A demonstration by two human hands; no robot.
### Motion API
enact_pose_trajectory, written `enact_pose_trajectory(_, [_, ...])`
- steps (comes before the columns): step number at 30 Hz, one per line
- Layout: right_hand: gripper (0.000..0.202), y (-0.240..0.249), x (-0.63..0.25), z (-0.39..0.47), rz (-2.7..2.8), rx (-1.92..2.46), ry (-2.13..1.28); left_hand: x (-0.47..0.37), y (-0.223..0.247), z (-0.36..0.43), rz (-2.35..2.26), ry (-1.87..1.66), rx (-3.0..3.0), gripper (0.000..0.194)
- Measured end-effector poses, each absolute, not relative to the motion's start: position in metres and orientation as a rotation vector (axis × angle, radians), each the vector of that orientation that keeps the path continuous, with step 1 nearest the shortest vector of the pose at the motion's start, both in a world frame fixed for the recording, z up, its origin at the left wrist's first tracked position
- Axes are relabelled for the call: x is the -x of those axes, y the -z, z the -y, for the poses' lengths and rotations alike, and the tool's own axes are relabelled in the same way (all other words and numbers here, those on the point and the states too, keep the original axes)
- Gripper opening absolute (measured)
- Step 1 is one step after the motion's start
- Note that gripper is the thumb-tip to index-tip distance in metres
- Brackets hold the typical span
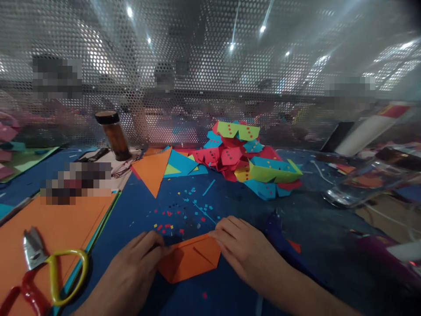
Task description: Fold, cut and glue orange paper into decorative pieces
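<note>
A folded piece of orange paper (190,260) lies at the front middle of the blue table, a crease running along its far edge. My left hand (134,259) pinches its left end, fingertips curled at the upper corner. On the right end, my right hand (240,245) has its thumb and fingers closed over the upper corner. Just beyond the paper are scattered small red, blue and yellow paper bits (169,213). A dark blue tool (279,232), its kind unclear, lies right of my right hand, partly hidden by the forearm.
Scissors (42,259) with red and yellow handles lie on orange sheets (82,219) at left. Folded colored paper pieces (230,153) are heaped at the back, beside an orange triangle (153,171). A brown bottle (115,138) and a clear jar (362,182) stand near a perforated metal screen (197,52).
</note>
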State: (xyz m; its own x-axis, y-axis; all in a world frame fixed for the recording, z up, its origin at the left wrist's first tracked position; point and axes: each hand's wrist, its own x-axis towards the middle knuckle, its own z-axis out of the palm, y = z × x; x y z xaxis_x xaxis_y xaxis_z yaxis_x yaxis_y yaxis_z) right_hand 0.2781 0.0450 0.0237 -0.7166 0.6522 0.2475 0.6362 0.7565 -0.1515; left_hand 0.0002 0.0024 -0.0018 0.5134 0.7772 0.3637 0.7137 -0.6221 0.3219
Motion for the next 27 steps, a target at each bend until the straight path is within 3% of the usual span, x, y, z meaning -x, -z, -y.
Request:
enact_pose_trajectory(9, [0.019, -0.023, -0.28, -0.045, 2.701, 1.039, -0.043, 0.0, 0.004, -0.008, -1.221, -0.72, -2.7, 0.032])
enact_pose_trajectory(27, [0.02, -0.032, -0.277, -0.044, 2.775, 1.096, -0.116, 0.009, -0.003, -0.016, -1.12, -0.688, -2.735, 0.044])
